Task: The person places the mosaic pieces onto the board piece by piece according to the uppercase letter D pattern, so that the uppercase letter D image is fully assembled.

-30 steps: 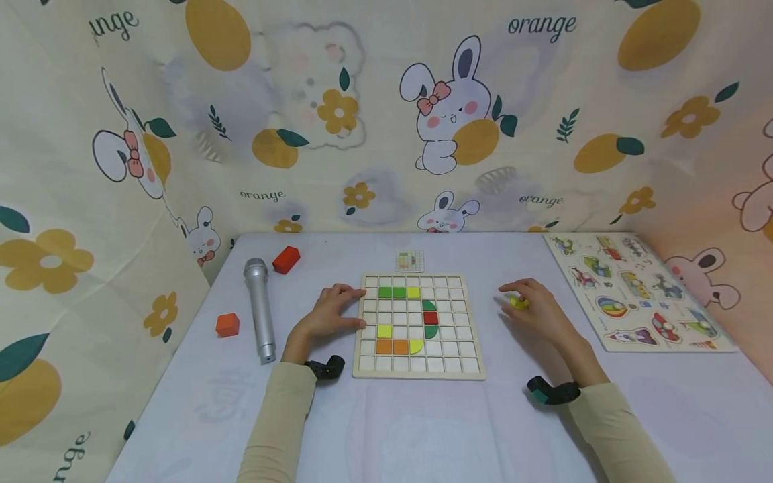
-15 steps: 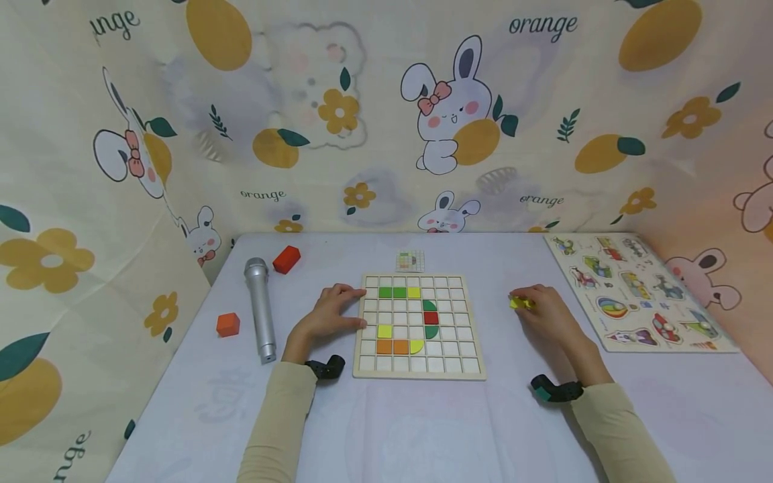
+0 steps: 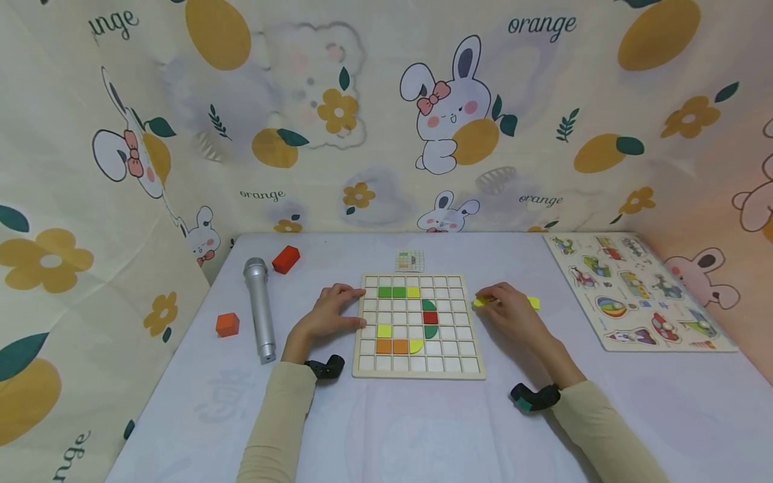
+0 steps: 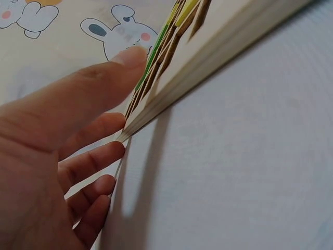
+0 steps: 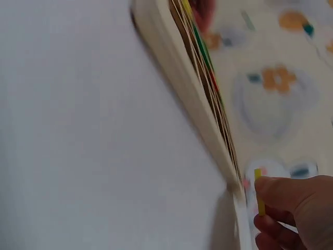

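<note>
A square wooden grid board (image 3: 423,376) lies in mid-table, its cells holding green, yellow, red and orange tiles. Along its left edge, my left hand (image 3: 331,312) touches the frame with outstretched thumb and fingertips; the left wrist view has the thumb (image 4: 99,88) beside the rim. My right hand (image 3: 512,314) pinches a thin yellow tile (image 5: 260,192) between thumb and fingers, just off the board's right edge. Another yellow piece (image 3: 534,303) shows behind that hand, partly hidden by it. Beyond the board's far edge lies a small pattern card (image 3: 410,260).
On the left are a silver microphone (image 3: 260,312), a red block (image 3: 286,259) and an orange cube (image 3: 227,325). A picture puzzle board (image 3: 637,292) lies at the right. Printed cloth (image 3: 374,80) walls in the table's back and sides.
My right hand drew back over the yellow pieces, pinched one tile and moved left with it toward the board. A yellow piece stays behind. My left hand has not moved.
</note>
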Demonstrator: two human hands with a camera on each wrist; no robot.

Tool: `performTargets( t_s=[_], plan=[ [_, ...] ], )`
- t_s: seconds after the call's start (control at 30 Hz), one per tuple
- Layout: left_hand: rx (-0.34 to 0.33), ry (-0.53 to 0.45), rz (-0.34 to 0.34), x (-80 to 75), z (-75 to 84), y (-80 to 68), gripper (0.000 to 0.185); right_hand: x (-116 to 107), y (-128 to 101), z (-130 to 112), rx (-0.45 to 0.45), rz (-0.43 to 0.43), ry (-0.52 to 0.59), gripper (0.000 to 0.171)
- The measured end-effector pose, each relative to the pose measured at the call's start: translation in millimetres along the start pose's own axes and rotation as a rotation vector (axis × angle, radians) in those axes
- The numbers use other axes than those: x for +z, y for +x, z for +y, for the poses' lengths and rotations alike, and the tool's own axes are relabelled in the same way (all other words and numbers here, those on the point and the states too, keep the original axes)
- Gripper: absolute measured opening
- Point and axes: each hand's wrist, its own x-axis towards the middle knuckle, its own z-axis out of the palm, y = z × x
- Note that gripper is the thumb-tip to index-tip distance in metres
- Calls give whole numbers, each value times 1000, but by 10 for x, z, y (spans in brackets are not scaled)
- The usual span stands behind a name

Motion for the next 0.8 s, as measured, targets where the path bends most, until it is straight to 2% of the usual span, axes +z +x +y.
performTargets(
  t_s=[0.1,0.2,0.3,0.43,0.63,0.8],
  plan=[
    [12,5,5,-4,5,-3,69,118,62,-197,-31,-54,28,25],
    [30,13,13,-8,5,-5,68,248,132,-374,-113,-88,40,22],
    [36,18,18,-15,4,-8,68,385,206,-532,-231,-92,37,19],
    [25,20,18,-16,9,-10,68,548,284,-733,-321,-96,25,17],
    [22,18,9,-15,5,-3,67,752,384,-958,-299,-160,57,15],
    [31,16,4,-13,1,0,67,886,451,-1035,-306,-155,86,14]
  ],
)
